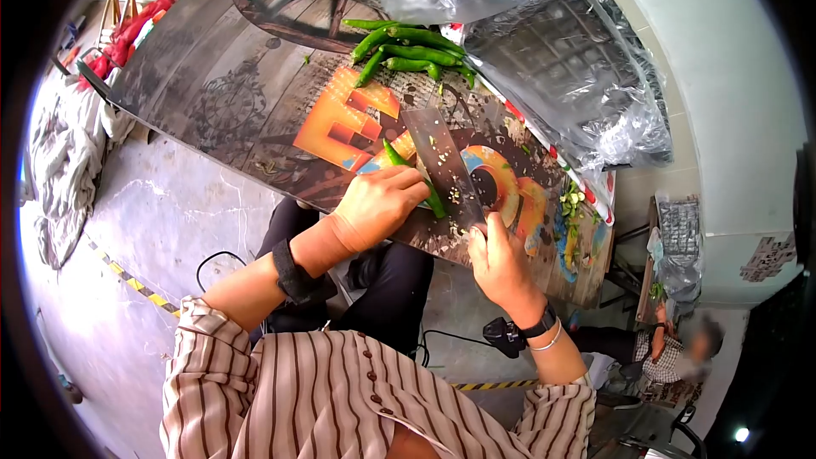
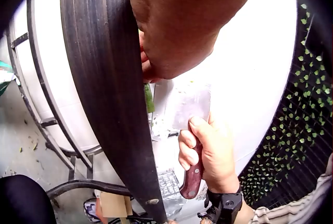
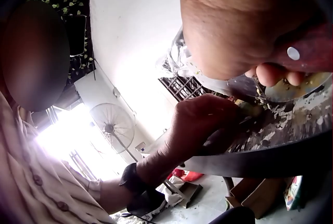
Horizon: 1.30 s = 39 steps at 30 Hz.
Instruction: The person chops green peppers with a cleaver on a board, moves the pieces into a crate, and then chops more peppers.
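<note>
A long green pepper (image 1: pixel 435 201) lies on the printed tabletop, its middle under my left hand (image 1: pixel 378 204), whose curled fingers hold it down. My right hand (image 1: pixel 503 268) grips a cleaver; the broad blade (image 1: pixel 444 161) lies just right of the pepper, with pale bits stuck on it. In the left wrist view the cleaver's red-brown handle (image 2: pixel 193 174) sits in my right hand (image 2: pixel 210 154), and a bit of green pepper (image 2: pixel 149 98) shows beside the blade. In the right wrist view my left hand (image 3: pixel 200 122) is near the table edge, its fingertips dark and unclear.
Several whole green peppers (image 1: pixel 416 53) lie in a pile at the far side of the table (image 1: pixel 195 93). Clear plastic (image 1: pixel 578 76) covers crates at the back right. Cut green pieces (image 1: pixel 571 212) lie near the right edge. Another person (image 1: pixel 671 348) is at the far right.
</note>
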Motion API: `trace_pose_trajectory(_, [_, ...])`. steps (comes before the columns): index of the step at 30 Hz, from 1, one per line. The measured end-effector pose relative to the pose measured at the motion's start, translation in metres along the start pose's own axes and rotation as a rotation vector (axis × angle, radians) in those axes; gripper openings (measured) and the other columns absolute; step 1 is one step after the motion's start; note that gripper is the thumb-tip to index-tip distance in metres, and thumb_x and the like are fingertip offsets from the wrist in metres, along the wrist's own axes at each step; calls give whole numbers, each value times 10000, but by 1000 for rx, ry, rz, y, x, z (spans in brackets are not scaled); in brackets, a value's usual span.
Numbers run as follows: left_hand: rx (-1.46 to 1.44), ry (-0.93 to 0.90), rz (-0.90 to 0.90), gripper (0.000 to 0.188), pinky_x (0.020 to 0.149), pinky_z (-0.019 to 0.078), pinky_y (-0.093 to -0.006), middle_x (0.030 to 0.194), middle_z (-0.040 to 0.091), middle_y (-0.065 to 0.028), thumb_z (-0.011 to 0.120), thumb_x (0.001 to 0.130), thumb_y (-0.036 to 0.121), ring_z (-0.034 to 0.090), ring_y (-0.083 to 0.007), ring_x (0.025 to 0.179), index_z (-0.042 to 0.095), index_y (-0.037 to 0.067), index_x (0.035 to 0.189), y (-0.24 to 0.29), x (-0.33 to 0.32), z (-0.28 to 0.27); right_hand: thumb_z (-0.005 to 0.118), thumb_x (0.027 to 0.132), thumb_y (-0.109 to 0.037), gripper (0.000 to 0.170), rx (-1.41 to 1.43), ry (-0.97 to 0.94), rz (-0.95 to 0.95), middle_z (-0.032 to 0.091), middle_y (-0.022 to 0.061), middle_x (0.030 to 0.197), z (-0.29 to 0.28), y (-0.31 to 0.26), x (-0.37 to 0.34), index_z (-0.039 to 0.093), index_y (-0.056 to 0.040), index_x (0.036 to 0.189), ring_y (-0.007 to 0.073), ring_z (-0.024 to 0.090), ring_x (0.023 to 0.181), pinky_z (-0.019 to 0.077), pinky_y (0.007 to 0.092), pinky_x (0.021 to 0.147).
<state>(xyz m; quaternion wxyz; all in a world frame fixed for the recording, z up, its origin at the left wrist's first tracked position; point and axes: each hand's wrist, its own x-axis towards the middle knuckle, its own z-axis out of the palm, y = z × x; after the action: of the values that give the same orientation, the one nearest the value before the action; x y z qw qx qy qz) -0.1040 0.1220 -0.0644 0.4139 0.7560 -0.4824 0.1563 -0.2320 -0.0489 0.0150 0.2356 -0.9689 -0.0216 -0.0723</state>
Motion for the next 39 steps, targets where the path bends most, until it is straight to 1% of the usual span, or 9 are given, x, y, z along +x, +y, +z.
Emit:
trace_pose_trajectory(2, [-3,-47,-12,154,600,507,-303,823,578,-6,614,724,71,619,-201,768,612,95,876,1,0,-2,551,886,-78,167,-85,-26,0,539,223,696,0,1,1,405,-5,851,431,553,642,437,464,535])
trace_pose_trajectory(6, [-8,-19,-15,158,595,510,-310,819,574,-11,609,726,67,618,-205,767,613,93,882,2,1,-3,554,882,-81,169,-74,-47,11,538,219,696,0,3,2,406,-8,849,427,555,636,435,467,533])
trace_pose_trajectory(12, [-36,-59,-29,177,600,516,-317,841,571,-25,602,724,64,611,-217,795,610,83,901,0,-1,-2,561,875,-80,161,-56,-87,-2,553,213,694,-1,15,3,416,-11,861,423,564,641,440,473,539])
trace_pose_trajectory(15, [-45,-63,-35,176,600,516,-321,837,559,-29,598,724,62,604,-219,804,606,80,899,0,-1,-1,545,877,-29,125,-36,-107,1,580,222,725,-2,17,5,431,13,909,424,580,695,445,445,578])
trace_pose_trajectory(17, [-42,-72,-36,155,596,516,-322,813,539,-29,597,724,63,599,-216,799,600,80,878,0,-1,-1,569,868,-73,168,-58,-106,-45,558,212,697,-2,19,9,413,-9,867,417,566,647,441,466,549])
trace_pose_trajectory(24, [-34,-63,-21,134,592,517,-310,800,515,-27,601,717,76,594,-202,810,579,82,849,0,-2,-2,549,876,-59,161,8,-161,-111,534,207,673,0,12,37,400,-2,861,408,555,648,421,460,544])
trace_pose_trajectory(30, [-21,-89,-10,156,589,517,-306,809,517,-23,598,701,90,592,-196,817,576,84,855,0,-2,-2,544,873,-45,152,7,-217,-73,526,202,663,1,2,47,398,-3,869,401,559,645,430,450,539])
trace_pose_trajectory(32, [-36,-83,-23,144,590,517,-305,822,520,-25,595,704,88,590,-202,815,568,80,845,2,-1,-5,540,868,-39,150,10,-197,-146,526,200,659,6,-2,58,395,-1,869,399,561,642,433,448,539])
trace_pose_trajectory(39, [-98,-66,-16,129,610,514,-319,815,518,-36,594,706,82,584,-215,806,552,78,828,-2,-3,1,522,866,-41,143,-10,-225,-127,545,232,658,11,-16,83,389,12,870,413,581,672,436,470,546])
